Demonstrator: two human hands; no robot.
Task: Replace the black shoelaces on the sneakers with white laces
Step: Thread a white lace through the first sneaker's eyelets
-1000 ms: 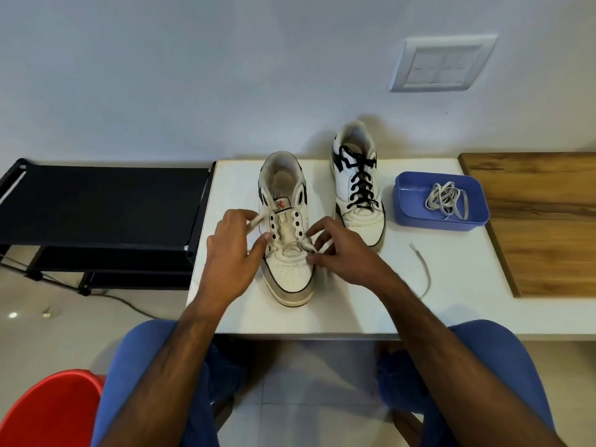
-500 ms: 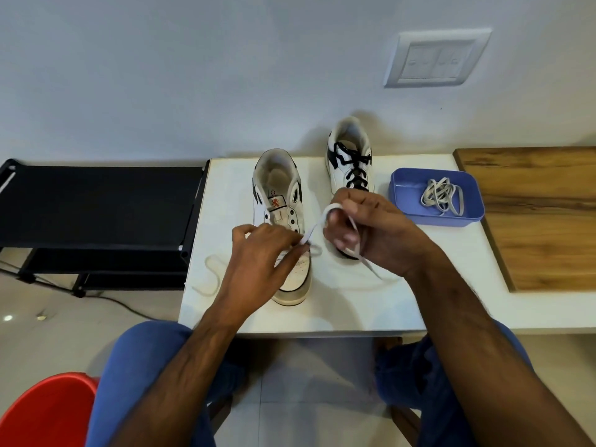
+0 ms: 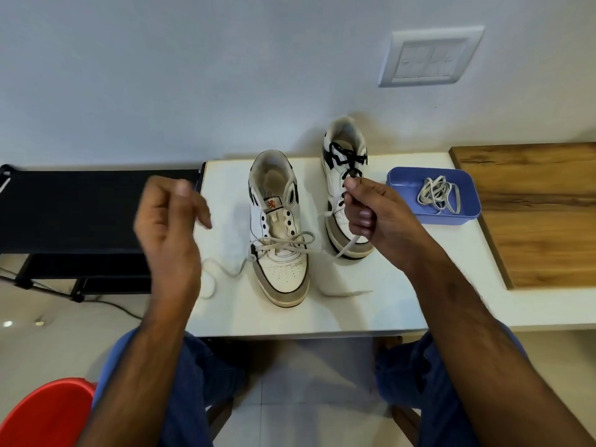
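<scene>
Right hand [image 3: 371, 217] pinching the white lace [image 3: 283, 243], left hand [image 3: 167, 221] raised, blurred, grip unclear. Near sneaker [image 3: 280, 233] on the counter [image 3: 354, 311], lowest eyelets threaded. Better: pull both ends even, flat, without twist.

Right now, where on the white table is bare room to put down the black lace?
Bare: the white table's front right corner, between the wooden board and the loose white lace. Crowded: around the half-laced near sneaker, the black-laced far sneaker and the blue tray.

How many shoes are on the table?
2. One sneaker stands between the hands, partly threaded with a white lace; the other sneaker, black-laced, stands farther back, partly behind the right hand.
</scene>
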